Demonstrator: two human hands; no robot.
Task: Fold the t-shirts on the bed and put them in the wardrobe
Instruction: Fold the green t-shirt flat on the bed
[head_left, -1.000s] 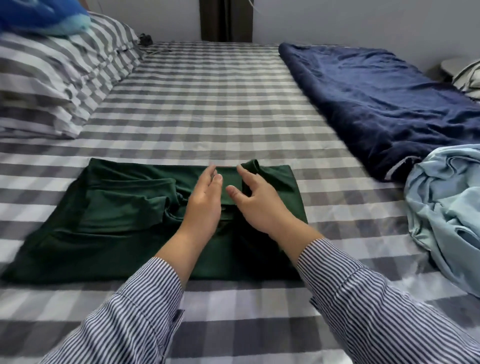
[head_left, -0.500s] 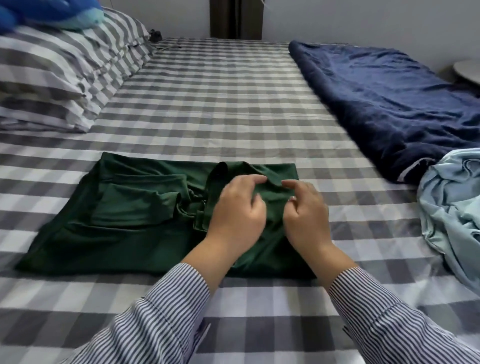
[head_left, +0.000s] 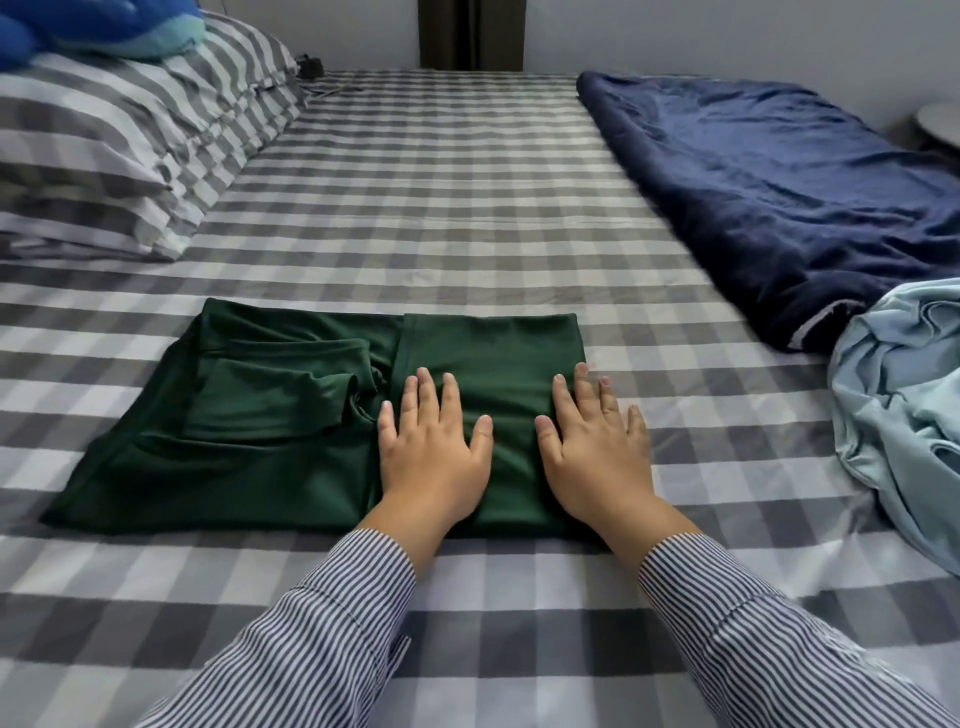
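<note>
Lying partly folded on the checked bed (head_left: 467, 208), near its front edge: green t-shirt (head_left: 291, 415), right part doubled over as a flat panel, left part showing a tucked sleeve and creases. Pressing flat on that folded panel: left hand (head_left: 431, 457), palm down, fingers (head_left: 423, 400) spread and open, gripping nothing. Resting palm down at the panel's right edge: right hand (head_left: 597, 457), fingers likewise spread and open, outer fingers reaching past the shirt onto the bed sheet. Covering both forearms: striped sleeves (head_left: 332, 634), blue and white. Lying crumpled at the right edge of the bed, well apart from the green shirt: light blue garment (head_left: 904, 415). Stretching along the far right side: dark blue blanket (head_left: 779, 192), its near end just beside the light blue garment. Stacking at the far left: striped pillows (head_left: 119, 150), with a blue soft object (head_left: 93, 26) on top, too cropped to identify. Showing no readable writing, brand or label on any item in view.
</note>
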